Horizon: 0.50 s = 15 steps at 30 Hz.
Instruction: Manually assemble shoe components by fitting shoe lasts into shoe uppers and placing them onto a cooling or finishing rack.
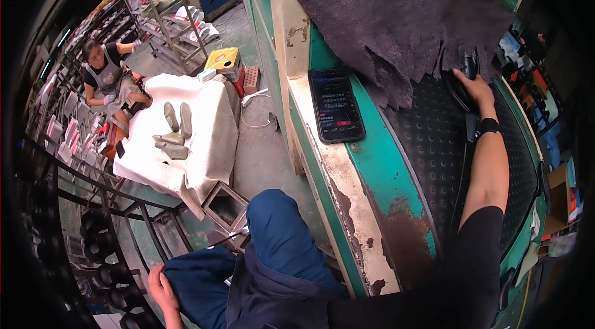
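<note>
At the far left, racks (93,236) are filled with dark shoe forms. On a white-covered surface (204,143), grey insoles (176,117) are laid near its middle. The left hand (162,289) is rested, loosely curled, on a blue trouser leg (279,236), nothing held. A phone (336,105) is propped at the green machine's near edge. The right hand (474,88) is closed on a black tool (462,84) under a grey felt sheet (396,19), on the studded mat (434,143).

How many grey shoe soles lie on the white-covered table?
4. Two soles lie side by side at the middle of the white-covered table; two more lie just below them, nearer its left edge. Others may be hidden.
</note>
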Tool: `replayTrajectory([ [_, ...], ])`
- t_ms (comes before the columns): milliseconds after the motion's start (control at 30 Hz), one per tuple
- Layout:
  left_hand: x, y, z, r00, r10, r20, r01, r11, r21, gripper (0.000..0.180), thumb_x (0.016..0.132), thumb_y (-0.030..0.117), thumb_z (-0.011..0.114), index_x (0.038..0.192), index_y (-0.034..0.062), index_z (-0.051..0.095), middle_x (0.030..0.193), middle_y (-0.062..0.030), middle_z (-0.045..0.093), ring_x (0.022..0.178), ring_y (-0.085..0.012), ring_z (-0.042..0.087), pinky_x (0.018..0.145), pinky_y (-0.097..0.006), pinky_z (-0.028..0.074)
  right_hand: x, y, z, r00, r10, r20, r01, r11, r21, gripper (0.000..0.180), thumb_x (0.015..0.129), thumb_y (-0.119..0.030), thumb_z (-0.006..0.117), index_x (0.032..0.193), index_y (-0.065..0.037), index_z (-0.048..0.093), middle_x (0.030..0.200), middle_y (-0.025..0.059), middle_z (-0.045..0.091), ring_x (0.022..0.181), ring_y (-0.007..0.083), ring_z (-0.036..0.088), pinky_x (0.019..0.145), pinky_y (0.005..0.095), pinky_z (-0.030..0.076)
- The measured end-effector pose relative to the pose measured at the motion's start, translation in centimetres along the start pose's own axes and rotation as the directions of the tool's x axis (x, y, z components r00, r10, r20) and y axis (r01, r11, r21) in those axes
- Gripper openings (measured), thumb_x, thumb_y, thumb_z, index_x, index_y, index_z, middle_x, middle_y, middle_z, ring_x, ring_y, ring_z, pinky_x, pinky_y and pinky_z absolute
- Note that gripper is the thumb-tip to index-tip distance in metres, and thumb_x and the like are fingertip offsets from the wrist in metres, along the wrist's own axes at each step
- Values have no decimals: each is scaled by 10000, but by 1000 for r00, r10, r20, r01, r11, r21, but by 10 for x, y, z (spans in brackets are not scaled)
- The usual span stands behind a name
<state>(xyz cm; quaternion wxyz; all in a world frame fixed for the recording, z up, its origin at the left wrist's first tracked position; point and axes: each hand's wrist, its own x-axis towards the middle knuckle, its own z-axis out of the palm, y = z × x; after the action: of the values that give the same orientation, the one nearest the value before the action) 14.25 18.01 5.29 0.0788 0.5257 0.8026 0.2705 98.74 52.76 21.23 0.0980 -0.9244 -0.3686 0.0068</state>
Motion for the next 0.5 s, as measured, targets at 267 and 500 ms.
replayTrajectory([
  [267,-4,-10,4,1000,-4,-9,4,1000,-21,279,947,107,455,1091,-37,646,1142,-195,643,1118,-335,594,1027,-393,416,42,-15,6,987,-94,-130,127,952,278,1094,611,-741,737,1311,77,540,1281,265,602,1214,362,586,1018,406,432],
  [500,-11,-17,3,994,2,-106,-11,996,-84,271,958,115,475,1112,-27,647,1170,-187,647,1143,-335,589,1037,-399,413,2,3,9,936,-300,-182,342,895,287,801,693,-653,756,1104,30,684,1044,181,705,997,261,667,910,352,470],
])
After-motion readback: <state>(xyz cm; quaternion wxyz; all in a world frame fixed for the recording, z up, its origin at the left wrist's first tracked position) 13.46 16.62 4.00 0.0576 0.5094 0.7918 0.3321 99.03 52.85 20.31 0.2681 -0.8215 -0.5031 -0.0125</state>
